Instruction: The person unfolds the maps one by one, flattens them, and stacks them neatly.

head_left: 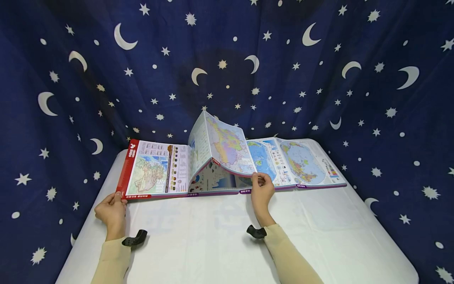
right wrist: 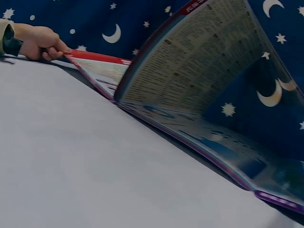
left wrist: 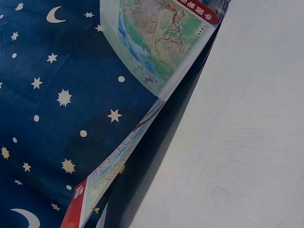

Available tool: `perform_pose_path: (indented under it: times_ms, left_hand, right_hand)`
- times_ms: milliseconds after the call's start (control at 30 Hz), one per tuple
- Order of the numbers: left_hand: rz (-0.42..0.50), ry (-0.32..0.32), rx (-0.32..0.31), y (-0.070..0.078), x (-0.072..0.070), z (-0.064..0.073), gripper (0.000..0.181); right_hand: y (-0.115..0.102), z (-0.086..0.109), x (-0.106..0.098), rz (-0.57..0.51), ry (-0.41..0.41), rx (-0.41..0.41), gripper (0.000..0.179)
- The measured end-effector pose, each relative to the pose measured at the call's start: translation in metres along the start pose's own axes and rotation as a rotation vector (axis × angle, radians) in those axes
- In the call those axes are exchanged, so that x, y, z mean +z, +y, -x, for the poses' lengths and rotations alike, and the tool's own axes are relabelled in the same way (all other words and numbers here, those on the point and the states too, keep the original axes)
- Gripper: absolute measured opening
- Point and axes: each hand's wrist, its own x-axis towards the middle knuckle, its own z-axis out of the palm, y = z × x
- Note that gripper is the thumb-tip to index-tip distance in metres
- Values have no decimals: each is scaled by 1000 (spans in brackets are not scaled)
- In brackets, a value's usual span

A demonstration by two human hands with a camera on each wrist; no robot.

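A long fold-out map [head_left: 303, 161] lies across the table in the head view, with a red-edged panel [head_left: 149, 175] at its left end. My left hand [head_left: 111, 213] pinches that panel's near left corner between thumb and fingers. In the middle, a folded panel [head_left: 228, 144] rises from the rest in a tent shape. Its near right corner is pinched by my right hand [head_left: 262, 195]. The right wrist view shows the raised panel's underside [right wrist: 190, 61], covered in small print, and the left hand [right wrist: 40, 42] at the red corner.
A white-covered table [head_left: 198, 244] carries the map. Behind it and at both sides hangs a dark blue curtain [head_left: 227, 71] with moons and stars. A black band piece [head_left: 134, 238] sits at the left wrist, another band piece [head_left: 257, 232] at the right.
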Motion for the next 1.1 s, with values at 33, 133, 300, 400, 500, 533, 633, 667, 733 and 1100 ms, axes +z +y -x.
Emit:
perform_pose_path:
  times_ms: [33, 133, 300, 400, 500, 533, 633, 667, 733, 1100]
  left_hand:
    - [4, 0, 0, 0, 0, 0, 35]
    - [-9, -5, 2, 1, 0, 1, 34]
    - [-44, -10, 13, 0, 0, 2, 34]
    - [-34, -11, 10, -1, 1, 1, 35]
    - [-39, -17, 17, -2, 0, 1, 35]
    - [-34, -17, 15, -2, -1, 1, 35]
    - [-50, -17, 26, -3, -3, 1, 34]
    - [-61, -19, 31, -3, -4, 1, 35]
    - [-58, -22, 29, -3, -5, 1, 35]
    - [-44, -38, 5, -4, -3, 2, 37]
  right_hand:
    - [0, -2, -3, 0, 2, 2, 19]
    - [0, -8, -12, -8, -2, 1, 21]
    - [1, -18, -28, 9, 6, -1, 25]
    - [2, -25, -37, 20, 21, -1, 26]
    - [4, -32, -45, 25, 42, -16, 25]
    - [5, -34, -47, 24, 52, -22, 25]
    - [8, -39, -52, 20, 84, -34, 22]
    - [9, -40, -53, 20, 97, -38, 21]
    - [9, -43, -55, 25, 117, -42, 19]
    - [-25, -50, -78, -19, 145, -76, 15]
